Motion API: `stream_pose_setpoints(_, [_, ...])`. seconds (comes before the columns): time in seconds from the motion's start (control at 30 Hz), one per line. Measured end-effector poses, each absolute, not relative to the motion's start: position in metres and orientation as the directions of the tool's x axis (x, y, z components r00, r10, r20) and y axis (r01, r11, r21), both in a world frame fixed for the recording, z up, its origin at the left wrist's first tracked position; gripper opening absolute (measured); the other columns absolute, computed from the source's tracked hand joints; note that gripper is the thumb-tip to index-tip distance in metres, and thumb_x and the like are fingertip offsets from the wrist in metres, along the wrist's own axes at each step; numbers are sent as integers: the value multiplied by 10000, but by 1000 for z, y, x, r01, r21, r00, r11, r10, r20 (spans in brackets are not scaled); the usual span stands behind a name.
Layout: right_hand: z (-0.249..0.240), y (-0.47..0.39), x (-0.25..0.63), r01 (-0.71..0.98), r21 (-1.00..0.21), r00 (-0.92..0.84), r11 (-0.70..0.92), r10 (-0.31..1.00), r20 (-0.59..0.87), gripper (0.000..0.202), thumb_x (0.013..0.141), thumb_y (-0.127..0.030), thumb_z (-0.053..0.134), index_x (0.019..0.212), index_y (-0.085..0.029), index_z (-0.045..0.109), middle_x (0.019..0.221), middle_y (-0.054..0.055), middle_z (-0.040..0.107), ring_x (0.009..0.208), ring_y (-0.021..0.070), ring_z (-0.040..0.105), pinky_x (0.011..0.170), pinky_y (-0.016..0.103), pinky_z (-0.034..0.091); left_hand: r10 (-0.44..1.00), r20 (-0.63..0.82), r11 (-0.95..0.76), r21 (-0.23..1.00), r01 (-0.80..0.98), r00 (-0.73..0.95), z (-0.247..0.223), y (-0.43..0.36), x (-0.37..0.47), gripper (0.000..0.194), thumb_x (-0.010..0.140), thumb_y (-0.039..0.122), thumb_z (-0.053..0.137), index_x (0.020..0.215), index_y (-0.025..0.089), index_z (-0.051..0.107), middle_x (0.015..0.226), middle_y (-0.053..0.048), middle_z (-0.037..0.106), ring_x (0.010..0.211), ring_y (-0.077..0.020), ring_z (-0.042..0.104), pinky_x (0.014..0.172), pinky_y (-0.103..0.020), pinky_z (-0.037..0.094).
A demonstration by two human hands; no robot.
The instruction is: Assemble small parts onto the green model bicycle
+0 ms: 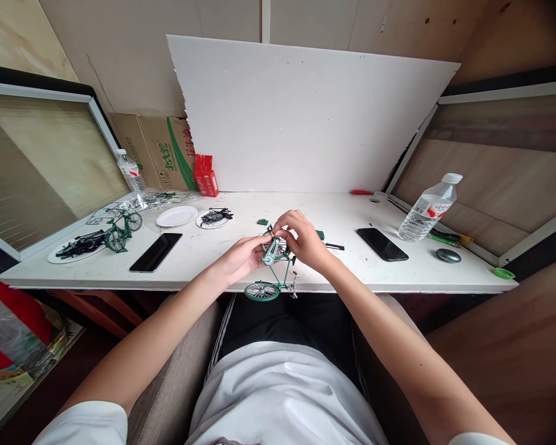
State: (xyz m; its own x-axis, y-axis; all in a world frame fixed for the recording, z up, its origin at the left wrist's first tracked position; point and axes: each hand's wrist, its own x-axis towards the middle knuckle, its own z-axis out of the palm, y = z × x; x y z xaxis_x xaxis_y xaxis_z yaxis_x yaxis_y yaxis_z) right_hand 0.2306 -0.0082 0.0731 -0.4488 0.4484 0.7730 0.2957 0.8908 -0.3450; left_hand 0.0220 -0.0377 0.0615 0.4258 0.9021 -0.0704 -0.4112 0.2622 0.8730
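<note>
A large white board (315,123) is propped across the upper middle of the frame. Left of centre, a printed cardboard carton (155,148) and a small red box (206,179) are placed near its edge, with a clear bottle (130,173) stood at the carton's left. A black phone (156,253) is laid below them. Right of centre, a dark phone (382,245) is laid near a labelled bottle (427,213). Farther right, a dark rounded object (448,255) is seen, and what may be a green tape roll (504,273) is placed by the table's corner.
</note>
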Motion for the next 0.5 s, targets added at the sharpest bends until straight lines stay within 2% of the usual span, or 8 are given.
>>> stream_pose_setpoints(0.23, [75,-10,230,304,-355,-455,884,462,761,160,1133,-323,558,1028,-264,664,995,76,707,982,269,587,883,448,494,897,-159,351,822,-448,412,63,-35,23,297,965,451,775,1000,157,759,922,-82,757,801,-190,693,780,-324,567])
stream_pose_setpoints(0.5, [72,-12,225,296,-343,-477,891,449,756,148,1130,-300,551,1044,-259,664,1007,77,714,988,271,594,875,437,504,879,-163,390,788,-476,449,63,-36,27,222,1033,388,701,1019,167,719,887,-48,738,725,-162,682,744,-296,579])
